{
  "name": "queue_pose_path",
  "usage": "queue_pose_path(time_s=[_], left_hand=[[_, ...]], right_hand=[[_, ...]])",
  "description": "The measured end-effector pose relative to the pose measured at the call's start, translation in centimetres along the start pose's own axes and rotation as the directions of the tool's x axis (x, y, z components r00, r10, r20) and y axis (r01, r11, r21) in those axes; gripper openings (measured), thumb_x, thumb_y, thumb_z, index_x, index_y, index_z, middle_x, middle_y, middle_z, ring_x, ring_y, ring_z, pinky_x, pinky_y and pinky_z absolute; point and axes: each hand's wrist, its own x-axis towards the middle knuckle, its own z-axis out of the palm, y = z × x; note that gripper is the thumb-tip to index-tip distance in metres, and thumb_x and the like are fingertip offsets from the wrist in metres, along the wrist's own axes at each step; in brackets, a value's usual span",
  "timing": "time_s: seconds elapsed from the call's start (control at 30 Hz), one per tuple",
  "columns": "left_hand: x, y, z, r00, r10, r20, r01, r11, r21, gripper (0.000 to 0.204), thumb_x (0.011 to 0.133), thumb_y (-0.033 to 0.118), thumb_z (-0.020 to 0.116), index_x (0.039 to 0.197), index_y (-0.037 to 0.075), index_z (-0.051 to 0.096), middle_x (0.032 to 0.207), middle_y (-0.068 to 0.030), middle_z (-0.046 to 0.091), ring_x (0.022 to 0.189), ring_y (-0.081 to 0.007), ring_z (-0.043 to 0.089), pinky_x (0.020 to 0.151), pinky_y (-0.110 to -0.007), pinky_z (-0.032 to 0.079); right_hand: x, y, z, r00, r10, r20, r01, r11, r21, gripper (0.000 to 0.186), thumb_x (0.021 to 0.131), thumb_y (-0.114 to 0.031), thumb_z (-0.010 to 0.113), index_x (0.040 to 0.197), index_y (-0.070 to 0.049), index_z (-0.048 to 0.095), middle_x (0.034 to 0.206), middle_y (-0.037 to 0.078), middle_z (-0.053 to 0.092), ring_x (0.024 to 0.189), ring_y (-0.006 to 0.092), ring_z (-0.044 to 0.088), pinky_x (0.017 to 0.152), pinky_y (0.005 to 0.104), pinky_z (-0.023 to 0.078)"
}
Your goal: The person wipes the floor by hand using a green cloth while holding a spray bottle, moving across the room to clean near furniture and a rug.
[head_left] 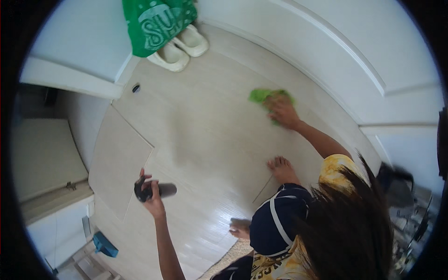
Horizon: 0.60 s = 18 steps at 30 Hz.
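My right hand is spread over a bright green cloth and presses it against the pale wood-look floor. Motion blurs the cloth and fingers a little. On the left side, my left hand grips a dark spray bottle by its black head. The bottle is tilted onto its side, its body pointing right, above the floor. What the spray head looks like under my fingers is partly hidden.
A green printed bag hangs over a pair of white clogs at the far wall. A small door stop stands near the left corner. White door panels edge the right. A blue brush head is at lower left.
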Motion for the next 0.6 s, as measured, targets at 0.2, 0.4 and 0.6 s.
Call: queue_pose_path(time_s=[0.2, 0.4, 0.6], left_hand=[[-2.8, 0.6, 2.6, 0.956, 0.035, 0.291, 0.013, 0.987, -0.159, 0.019, 0.083, 0.002, 0.055, 0.102, -0.001, 0.051, 0.117, -0.0105, 0.052, 0.077, -0.0121, 0.055, 0.075, -0.027, 0.046], [-2.2, 5.8, 6.8, 0.857, 0.173, 0.486, -0.112, 0.982, -0.151, 0.026, 0.086, 0.004, 0.053, 0.111, -0.001, 0.049, 0.111, -0.0068, 0.050, 0.083, -0.0125, 0.053, 0.078, -0.027, 0.045], [-5.2, 7.9, 4.8, 0.947, 0.224, 0.230, -0.228, 0.974, -0.011, 0.035, 0.086, 0.012, 0.055, 0.117, -0.004, 0.052, 0.104, -0.0120, 0.054, 0.085, -0.0201, 0.052, 0.079, -0.032, 0.044]], right_hand=[[-12.1, 4.9, -2.2, 0.520, 0.803, -0.291, -0.827, 0.559, 0.066, 0.049, 0.086, -0.026, 0.052, 0.130, -0.007, 0.042, 0.126, 0.020, 0.047, 0.116, 0.0386, 0.042, 0.102, 0.0527, 0.023], [-24.6, -6.8, -3.5, 0.945, 0.285, 0.164, -0.274, 0.958, -0.083, 0.062, 0.091, -0.050, 0.039, 0.143, -0.020, 0.025, 0.149, 0.008, 0.020, 0.139, 0.0313, 0.007, 0.110, 0.0524, 0.008], [-45.1, -9.9, -8.1, 0.298, 0.944, 0.142, -0.947, 0.311, -0.078, 0.078, 0.082, -0.063, 0.046, 0.143, -0.019, 0.025, 0.149, 0.011, 0.020, 0.136, 0.0391, 0.014, 0.108, 0.0547, 0.009]])
